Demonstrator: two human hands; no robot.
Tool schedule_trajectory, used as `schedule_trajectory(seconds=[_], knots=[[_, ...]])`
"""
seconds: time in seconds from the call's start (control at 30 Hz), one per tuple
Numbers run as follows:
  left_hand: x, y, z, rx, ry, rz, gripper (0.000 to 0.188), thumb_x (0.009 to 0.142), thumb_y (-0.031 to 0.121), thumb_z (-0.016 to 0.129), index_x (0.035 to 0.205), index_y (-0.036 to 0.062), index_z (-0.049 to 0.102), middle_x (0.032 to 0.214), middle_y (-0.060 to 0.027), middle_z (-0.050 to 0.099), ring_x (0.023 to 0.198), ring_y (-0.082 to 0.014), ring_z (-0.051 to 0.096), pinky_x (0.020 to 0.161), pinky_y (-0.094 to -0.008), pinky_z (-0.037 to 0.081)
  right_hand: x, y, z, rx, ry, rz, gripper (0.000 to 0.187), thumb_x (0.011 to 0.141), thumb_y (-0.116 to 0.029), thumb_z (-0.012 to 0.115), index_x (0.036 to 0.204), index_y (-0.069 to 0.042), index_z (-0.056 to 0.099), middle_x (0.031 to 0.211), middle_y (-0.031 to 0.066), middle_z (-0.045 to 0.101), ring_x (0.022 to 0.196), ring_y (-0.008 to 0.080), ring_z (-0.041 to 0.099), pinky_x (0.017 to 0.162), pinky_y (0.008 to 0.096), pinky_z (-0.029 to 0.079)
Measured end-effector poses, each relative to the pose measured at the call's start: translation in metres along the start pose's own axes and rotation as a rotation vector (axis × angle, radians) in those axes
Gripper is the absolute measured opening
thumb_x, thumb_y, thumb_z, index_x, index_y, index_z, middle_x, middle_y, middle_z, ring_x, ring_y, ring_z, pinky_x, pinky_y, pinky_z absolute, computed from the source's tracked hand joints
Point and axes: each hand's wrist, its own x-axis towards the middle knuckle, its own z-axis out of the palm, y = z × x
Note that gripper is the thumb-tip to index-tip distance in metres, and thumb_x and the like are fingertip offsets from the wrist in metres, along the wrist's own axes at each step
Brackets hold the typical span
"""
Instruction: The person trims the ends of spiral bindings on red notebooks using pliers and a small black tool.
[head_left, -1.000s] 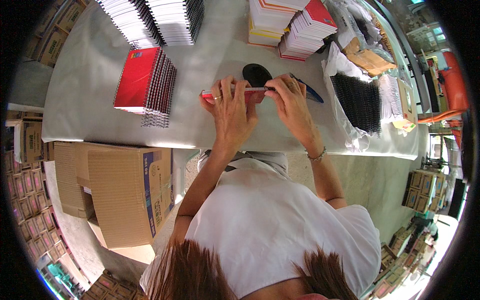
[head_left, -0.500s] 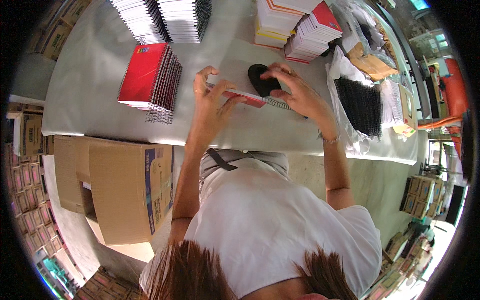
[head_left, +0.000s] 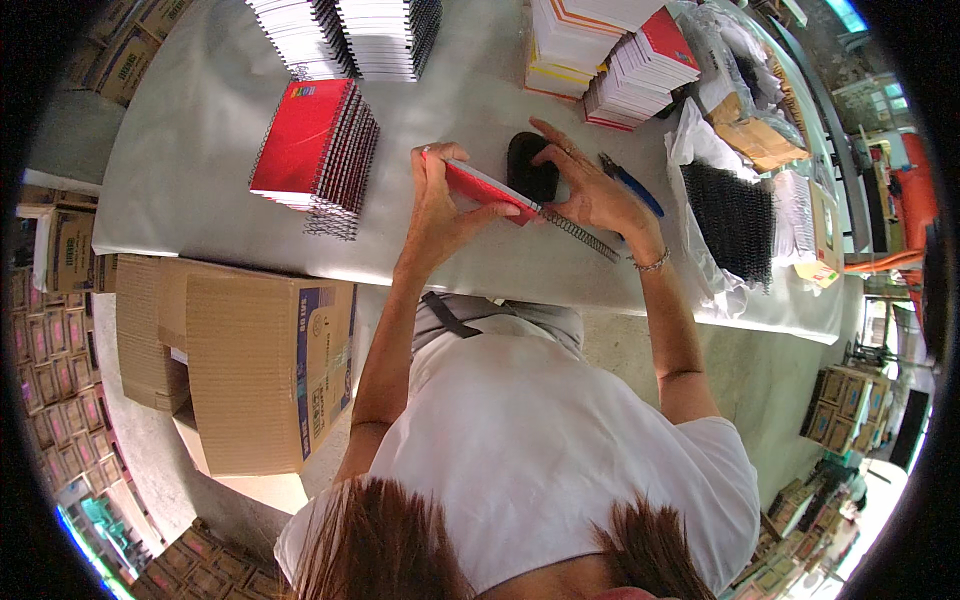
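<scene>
My left hand (head_left: 436, 215) grips a thin red-covered notebook (head_left: 482, 186), fingers along its far end and thumb on its near side. A dark spiral binding coil (head_left: 590, 238) sticks out from the notebook's right end, slanting down to the right. My right hand (head_left: 605, 208) pinches the coil where it meets the notebook; its index finger is raised, and the exact contact is partly hidden. Just behind the notebook lies a black oval pad-like object (head_left: 530, 165), partly covered by my right fingers. Blue-handled pliers (head_left: 638, 190) rest on the table right of that hand.
A stack of red spiral notebooks (head_left: 300, 145) stands at left, with more bound stacks (head_left: 385, 40) behind. Unbound stacks (head_left: 640, 75) are at back right. Black coils (head_left: 730, 220) lie in white plastic at right. An open cardboard box (head_left: 240, 370) sits below the table's front edge.
My right hand has come down from above the coil to the notebook's right end and now pinches there. The notebook tilts more steeply, and the pliers have come into view.
</scene>
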Motion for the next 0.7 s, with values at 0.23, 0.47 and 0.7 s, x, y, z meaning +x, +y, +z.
schedule_trajectory(seconds=[0.23, 0.47, 0.7], knots=[[0.000, -0.006, 0.000, 0.010, -0.009, 0.013, 0.090, 0.052, 0.030, 0.100, 0.118, 0.0053, 0.044, 0.114, -0.0118, 0.041, 0.108, -0.0278, 0.047, 0.094, -0.0400, 0.046, -0.001, 0.002, -0.003, 0.071, -0.083, 0.175, 0.047, 0.073, -0.010, 0.083, 0.111, -0.008, 0.056, 0.159, 0.0174, 0.029, 0.147, 0.0360, 0.030, 0.117, 0.0434, 0.033], [0.000, -0.006, 0.004, -0.030, -0.005, -0.019, 0.092, 0.051, 0.033, 0.100, 0.117, 0.0056, 0.043, 0.114, -0.0113, 0.041, 0.108, -0.0281, 0.046, 0.094, -0.0392, 0.045, 0.000, 0.011, 0.021, -0.003, 0.149, 0.000, 0.042, 0.078, -0.015, 0.081, 0.110, -0.009, 0.056, 0.154, 0.0226, 0.032, 0.140, 0.0440, 0.036, 0.114, 0.0460, 0.037], [-0.003, -0.012, 0.003, -0.020, 0.002, 0.005, 0.094, 0.050, 0.037, 0.100, 0.117, 0.0050, 0.043, 0.113, -0.0112, 0.040, 0.106, -0.0272, 0.045, 0.092, -0.0388, 0.044, -0.009, 0.024, 0.012, -0.142, 0.278, 0.058, 0.044, 0.074, -0.016, 0.085, 0.102, -0.002, 0.055, 0.151, 0.0241, 0.040, 0.137, 0.0428, 0.043, 0.109, 0.0434, 0.042]])
